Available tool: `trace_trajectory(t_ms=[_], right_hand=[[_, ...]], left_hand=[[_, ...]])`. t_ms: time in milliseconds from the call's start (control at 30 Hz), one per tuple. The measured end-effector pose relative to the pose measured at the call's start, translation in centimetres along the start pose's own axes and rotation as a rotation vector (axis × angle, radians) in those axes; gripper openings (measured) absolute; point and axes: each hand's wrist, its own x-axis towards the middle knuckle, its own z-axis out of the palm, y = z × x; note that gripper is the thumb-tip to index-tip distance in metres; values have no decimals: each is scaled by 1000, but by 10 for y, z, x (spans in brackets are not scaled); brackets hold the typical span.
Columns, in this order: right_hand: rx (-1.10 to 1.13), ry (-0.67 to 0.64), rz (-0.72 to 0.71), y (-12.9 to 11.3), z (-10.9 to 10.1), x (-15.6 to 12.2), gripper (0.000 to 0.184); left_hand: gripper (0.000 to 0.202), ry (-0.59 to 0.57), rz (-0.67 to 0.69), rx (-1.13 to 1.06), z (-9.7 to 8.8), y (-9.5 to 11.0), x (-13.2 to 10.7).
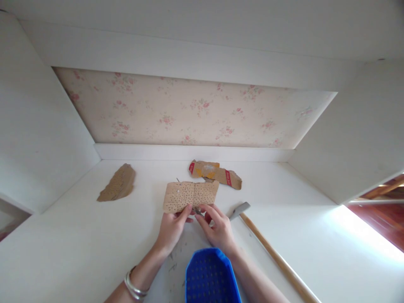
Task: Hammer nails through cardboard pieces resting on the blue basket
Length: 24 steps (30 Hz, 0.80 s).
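My left hand (pixel 173 229) grips the lower edge of a tan cardboard piece (pixel 179 195), thumb on top and fingers underneath. The cardboard is dotted with many small holes and has a crease down its middle. My right hand (pixel 217 225) is closed at the same edge, pinching a small dark metal piece (pixel 198 211) between thumb and fingers; its exact kind is too small to make out. A thin nail-like bit (pixel 178 180) shows just beyond the cardboard's top edge. Right of my right hand lies a hammer (pixel 268 248) with a grey metal head and a long wooden handle.
A blue plastic basket (pixel 188 273) with a perforated bottom stands between my forearms. Thin dark bits (pixel 172 267) lie scattered left of it. Torn cardboard (pixel 118 183) is at the left; red-and-orange printed cardboard scraps (pixel 214 170) lie near the back ledge. White panels enclose the white surface.
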Motion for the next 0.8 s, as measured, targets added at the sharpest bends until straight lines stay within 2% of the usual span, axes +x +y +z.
trace_trajectory(t_ms=[100,267,467,533,667,800], right_hand=[[3,-29,-79,2,0,1,21],[-21,-22,-160,5,-2,1,25],[-50,34,-198,0,-4,-1,24],[-63,64,-190,-2,-5,-1,23],[-91,77,-160,-2,-5,-1,23],[-123,-18,-165,0,-1,0,19]], left_hand=[[25,-72,35,82,2,-2,-3],[22,-58,44,132,1,-7,-4],[25,60,162,289,0,-8,-3],[25,124,146,315,-5,-7,1],[30,293,45,204,-17,-5,13],[35,257,20,-41,-19,-7,19]])
